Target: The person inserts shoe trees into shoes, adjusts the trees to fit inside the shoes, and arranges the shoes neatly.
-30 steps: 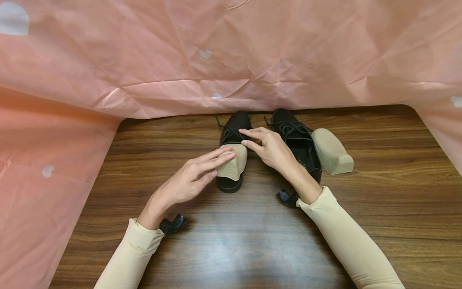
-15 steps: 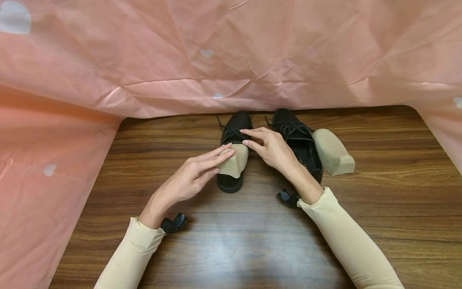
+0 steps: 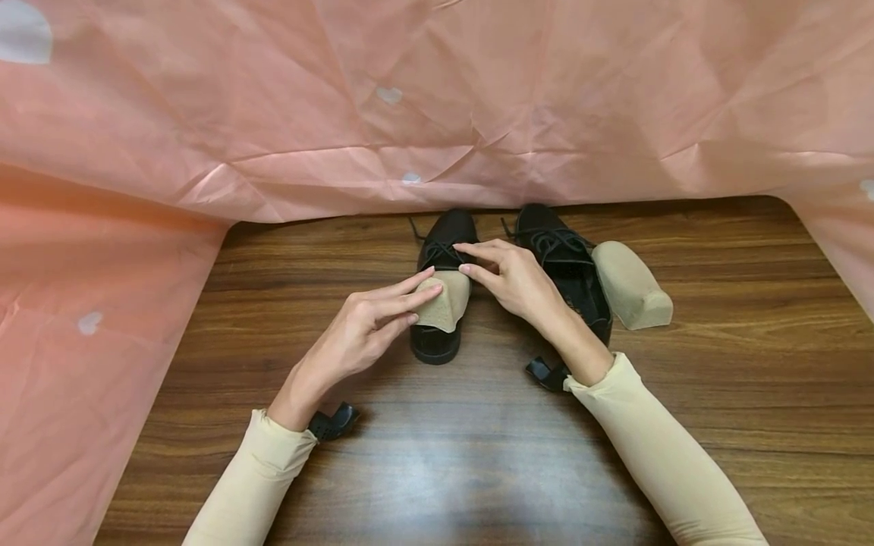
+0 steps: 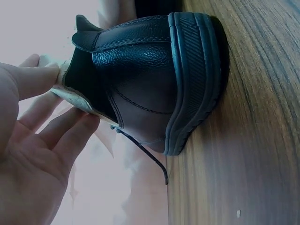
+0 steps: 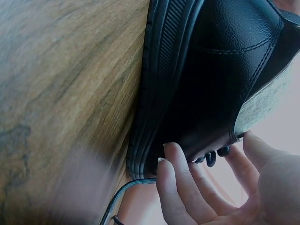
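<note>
A black lace-up shoe (image 3: 447,231) stands sole-down on the table, its toe pointing away. In its opening sits a beige molded shoe insert (image 3: 456,292), whose front part is hidden inside. My left hand (image 3: 362,322) grips the insert's rear left side, thumb and fingertips on its edges, as the left wrist view shows. At the throat of the same shoe, my right hand (image 3: 515,280) pinches the upper, thumb at the tongue edge and fingers over the laces (image 5: 211,157). The other black shoe (image 3: 573,284) stands to the right, partly behind my right wrist.
A second beige insert (image 3: 628,284) lies against the right shoe's outer side. The wooden table (image 3: 737,341) is bounded at the back and left by a pink cloth (image 3: 519,91) with pale hearts. Black wrist mounts (image 3: 334,421) stick out near both cuffs.
The insert has slid slightly forward into the left shoe, my left hand moving with it, and more of the heel's inside shows. My right hand has hardly moved.
</note>
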Demonstrator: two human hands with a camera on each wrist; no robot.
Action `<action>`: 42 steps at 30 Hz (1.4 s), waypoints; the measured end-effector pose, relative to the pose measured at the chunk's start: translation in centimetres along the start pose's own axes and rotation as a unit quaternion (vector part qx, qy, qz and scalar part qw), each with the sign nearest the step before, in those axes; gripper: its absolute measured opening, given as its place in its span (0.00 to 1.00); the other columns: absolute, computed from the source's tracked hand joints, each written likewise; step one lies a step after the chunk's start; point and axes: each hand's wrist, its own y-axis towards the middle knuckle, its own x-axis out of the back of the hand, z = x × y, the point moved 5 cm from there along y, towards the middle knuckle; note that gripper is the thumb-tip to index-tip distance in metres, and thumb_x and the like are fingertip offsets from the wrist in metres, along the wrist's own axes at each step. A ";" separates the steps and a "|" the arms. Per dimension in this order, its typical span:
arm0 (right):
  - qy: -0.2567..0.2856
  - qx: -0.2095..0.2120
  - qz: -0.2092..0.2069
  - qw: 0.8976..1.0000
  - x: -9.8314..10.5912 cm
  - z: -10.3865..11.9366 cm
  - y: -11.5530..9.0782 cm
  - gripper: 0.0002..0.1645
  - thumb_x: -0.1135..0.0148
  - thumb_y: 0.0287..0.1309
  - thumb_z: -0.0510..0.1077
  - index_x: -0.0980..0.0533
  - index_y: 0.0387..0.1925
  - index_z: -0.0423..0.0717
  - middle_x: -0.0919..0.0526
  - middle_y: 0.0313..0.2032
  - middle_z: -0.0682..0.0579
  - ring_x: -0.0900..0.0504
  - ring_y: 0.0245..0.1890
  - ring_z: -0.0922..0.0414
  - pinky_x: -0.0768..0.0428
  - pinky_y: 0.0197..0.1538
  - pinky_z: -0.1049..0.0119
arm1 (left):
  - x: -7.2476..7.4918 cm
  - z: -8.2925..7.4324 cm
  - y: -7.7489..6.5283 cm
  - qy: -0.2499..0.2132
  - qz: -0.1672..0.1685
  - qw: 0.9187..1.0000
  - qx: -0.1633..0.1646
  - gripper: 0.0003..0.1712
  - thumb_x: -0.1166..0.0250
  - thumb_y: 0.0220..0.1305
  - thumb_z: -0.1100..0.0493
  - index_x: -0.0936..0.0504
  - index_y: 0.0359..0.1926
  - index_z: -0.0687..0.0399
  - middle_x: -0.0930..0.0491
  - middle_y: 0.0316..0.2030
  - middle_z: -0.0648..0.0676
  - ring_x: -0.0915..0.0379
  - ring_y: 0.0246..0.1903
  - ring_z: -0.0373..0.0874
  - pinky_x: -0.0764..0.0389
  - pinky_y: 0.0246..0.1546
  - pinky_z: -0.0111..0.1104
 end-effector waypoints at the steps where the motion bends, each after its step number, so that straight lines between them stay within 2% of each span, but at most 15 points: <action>1: 0.000 -0.001 0.000 1.000 0.0 0.0 0.0 0.25 0.39 0.66 0.57 0.23 0.64 0.62 0.19 0.55 0.52 0.20 0.51 0.54 0.23 0.51 0.55 | 0.0 0.0 0.0 0.002 -0.002 1.000 -0.001 0.30 0.39 0.68 0.68 0.26 0.69 0.46 0.33 0.70 0.55 0.34 0.67 0.44 0.28 0.62 0.36; 15: -0.005 0.001 -0.007 1.000 0.3 -0.1 -0.3 0.24 0.38 0.66 0.56 0.22 0.63 0.62 0.18 0.53 0.53 0.20 0.51 0.54 0.23 0.50 0.56 | -0.5 0.2 0.2 0.031 -0.036 0.999 0.010 0.29 0.35 0.66 0.67 0.24 0.66 0.46 0.30 0.67 0.55 0.30 0.63 0.42 0.25 0.59 0.34; 25: 0.002 -0.005 -0.005 1.000 0.0 -0.2 -0.3 0.24 0.39 0.66 0.56 0.22 0.63 0.62 0.18 0.54 0.54 0.20 0.50 0.56 0.22 0.49 0.57 | -0.7 0.1 0.1 0.043 -0.014 0.999 0.009 0.31 0.39 0.67 0.70 0.27 0.69 0.45 0.33 0.70 0.55 0.32 0.65 0.42 0.25 0.58 0.35; 30: 0.000 -0.002 -0.007 1.000 0.0 -0.2 -0.4 0.24 0.39 0.67 0.56 0.22 0.62 0.63 0.18 0.54 0.54 0.20 0.51 0.56 0.22 0.51 0.57 | -0.8 0.2 0.1 0.046 -0.021 0.999 0.007 0.31 0.38 0.67 0.69 0.26 0.69 0.45 0.32 0.69 0.55 0.31 0.64 0.42 0.25 0.59 0.35; 37: -0.001 -0.002 -0.007 1.000 0.0 -0.1 -0.3 0.24 0.39 0.67 0.56 0.22 0.63 0.63 0.18 0.54 0.54 0.20 0.51 0.56 0.22 0.50 0.57 | -0.9 0.5 0.1 0.064 -0.051 0.997 -0.004 0.28 0.37 0.66 0.70 0.22 0.65 0.47 0.29 0.67 0.57 0.29 0.62 0.44 0.20 0.50 0.34; 42: 0.000 -0.003 -0.003 1.000 -0.1 -0.1 -0.5 0.24 0.39 0.67 0.56 0.22 0.63 0.61 0.18 0.54 0.53 0.20 0.51 0.55 0.22 0.50 0.56 | -1.2 0.5 0.0 0.070 -0.053 0.996 -0.002 0.27 0.37 0.67 0.69 0.22 0.64 0.47 0.29 0.67 0.56 0.28 0.62 0.44 0.20 0.47 0.34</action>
